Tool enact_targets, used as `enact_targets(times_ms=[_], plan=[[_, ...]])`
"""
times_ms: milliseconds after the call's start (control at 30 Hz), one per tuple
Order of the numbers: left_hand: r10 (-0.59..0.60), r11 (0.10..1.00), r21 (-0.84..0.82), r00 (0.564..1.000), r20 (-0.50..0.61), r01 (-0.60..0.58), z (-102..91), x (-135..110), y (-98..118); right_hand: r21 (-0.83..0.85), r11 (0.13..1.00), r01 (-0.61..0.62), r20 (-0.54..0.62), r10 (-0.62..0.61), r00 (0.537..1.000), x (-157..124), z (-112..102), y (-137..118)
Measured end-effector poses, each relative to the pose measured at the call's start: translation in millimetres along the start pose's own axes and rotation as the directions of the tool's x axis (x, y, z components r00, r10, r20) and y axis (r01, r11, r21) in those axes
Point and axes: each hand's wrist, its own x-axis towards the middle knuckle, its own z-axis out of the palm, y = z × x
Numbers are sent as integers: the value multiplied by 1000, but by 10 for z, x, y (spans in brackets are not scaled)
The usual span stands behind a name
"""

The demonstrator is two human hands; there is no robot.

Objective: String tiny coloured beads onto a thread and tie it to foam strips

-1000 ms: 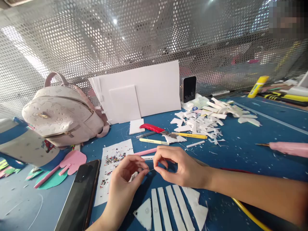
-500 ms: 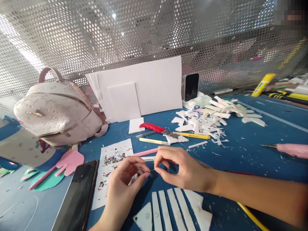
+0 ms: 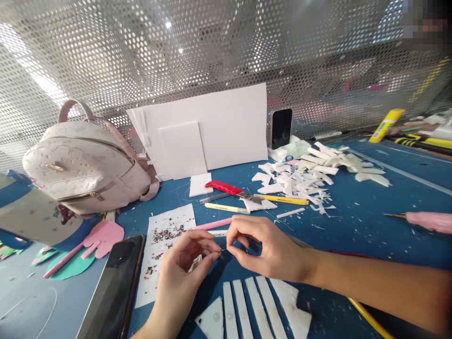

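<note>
My left hand [image 3: 189, 270] is closed in a pinch, with a small crumpled white piece [image 3: 195, 262] showing in its palm. Facing it, my right hand [image 3: 264, 247] is also pinched, thumb against forefinger. A thin strand [image 3: 223, 250], thread or wire, spans the small gap between both sets of fingertips; I cannot tell which it is. Left of the hands lies a white sheet [image 3: 165, 252] scattered with tiny coloured beads [image 3: 167, 231]. Below them, several white foam strips [image 3: 243, 308] lie side by side, along with a pointed white piece [image 3: 213, 318] and a notched one [image 3: 293, 306].
A dark phone [image 3: 115, 282] lies at left, before a pale backpack [image 3: 84, 165]. A red-handled cutter [image 3: 224, 187], pens [image 3: 228, 207] and white foam scraps [image 3: 289, 179] lie beyond the hands. A pink-handled tool [image 3: 429, 221] points in from the right. White boards [image 3: 236, 127] lean against perforated metal [image 3: 212, 52].
Both hands hold almost the same pose. The fingertips and the strand between them have shifted only very slightly.
</note>
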Motion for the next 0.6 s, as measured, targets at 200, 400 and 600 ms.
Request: enact_targets(times_ms=[200, 400, 600], plan=[[-1, 1000, -16, 1000, 2, 1, -4, 2, 1, -15, 1000, 2, 0, -2, 1000, 3, -11, -23], [2, 1000, 12, 1000, -3, -2, 5, -1, 3, -20, 1000, -8, 7, 8, 1000, 7, -13, -22], [-11, 1000, 17, 1000, -12, 12, 14, -12, 6, -21, 1000, -2, 2, 2, 1000, 8, 1, -2]])
